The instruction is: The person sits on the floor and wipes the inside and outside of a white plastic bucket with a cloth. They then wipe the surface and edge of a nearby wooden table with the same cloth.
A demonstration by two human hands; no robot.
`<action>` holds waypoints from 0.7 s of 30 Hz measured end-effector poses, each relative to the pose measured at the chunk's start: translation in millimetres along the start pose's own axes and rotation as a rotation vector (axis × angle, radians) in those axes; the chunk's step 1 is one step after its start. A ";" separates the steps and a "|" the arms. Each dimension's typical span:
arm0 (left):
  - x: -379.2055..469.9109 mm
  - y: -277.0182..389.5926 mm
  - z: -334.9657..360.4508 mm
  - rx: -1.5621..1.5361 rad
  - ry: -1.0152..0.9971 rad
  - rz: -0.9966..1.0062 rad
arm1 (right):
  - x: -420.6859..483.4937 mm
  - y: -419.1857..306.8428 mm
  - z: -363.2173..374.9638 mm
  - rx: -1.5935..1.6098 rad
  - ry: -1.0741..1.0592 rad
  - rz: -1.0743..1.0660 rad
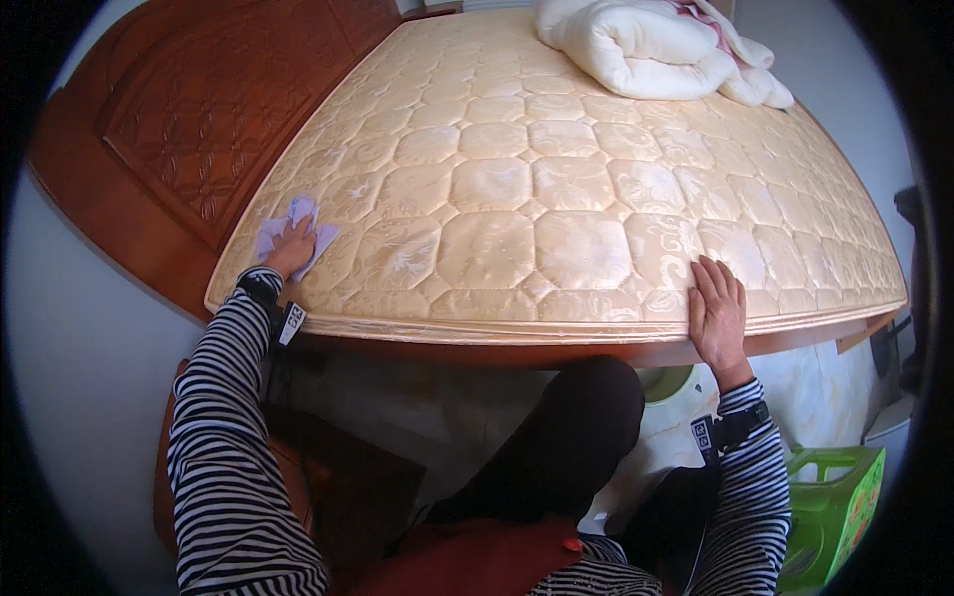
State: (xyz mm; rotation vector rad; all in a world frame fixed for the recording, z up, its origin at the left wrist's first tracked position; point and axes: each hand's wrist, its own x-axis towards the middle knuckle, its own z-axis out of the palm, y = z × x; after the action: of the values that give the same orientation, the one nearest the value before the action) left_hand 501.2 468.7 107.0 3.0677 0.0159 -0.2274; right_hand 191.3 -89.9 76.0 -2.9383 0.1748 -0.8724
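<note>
A quilted gold mattress point(488, 249) with a floral pattern spreads out before me on a wooden bed. Near its left front corner, my left hand point(293, 249) presses a crumpled lavender cloth point(301, 210) onto the surface, the cloth's edges sticking out around the fingers. My right hand point(719, 309) rests on the front edge of the mattress at the right. Its fingers lie on the top, and nothing shows in its grasp.
A carved wooden headboard point(201, 127) borders the mattress on the left. On the far right part lies a bundled white quilt point(648, 56). A green plastic stool point(835, 514) stands at lower right. Under the bed's edge is a green basin point(668, 384). Dark wooden furniture point(358, 462) is at lower left.
</note>
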 end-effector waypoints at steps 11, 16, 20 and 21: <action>-111.7 188.5 32.0 0.115 0.001 0.627 | -1.8 -0.4 5.6 0.012 0.091 0.035; -199.4 301.6 58.2 -0.039 0.163 1.064 | -5.7 0.7 9.7 0.039 0.101 0.036; -207.1 341.8 63.6 -0.007 0.093 1.110 | -12.5 2.3 8.4 0.047 0.077 0.013; -193.7 341.7 60.4 -0.007 0.137 1.167 | -14.3 3.3 7.0 0.056 0.066 0.001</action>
State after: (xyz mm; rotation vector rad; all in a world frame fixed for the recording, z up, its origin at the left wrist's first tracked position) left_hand 305.9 122.7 98.0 2.5174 -1.6298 0.0626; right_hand 183.0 -91.1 62.1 -2.8599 0.1527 -0.9589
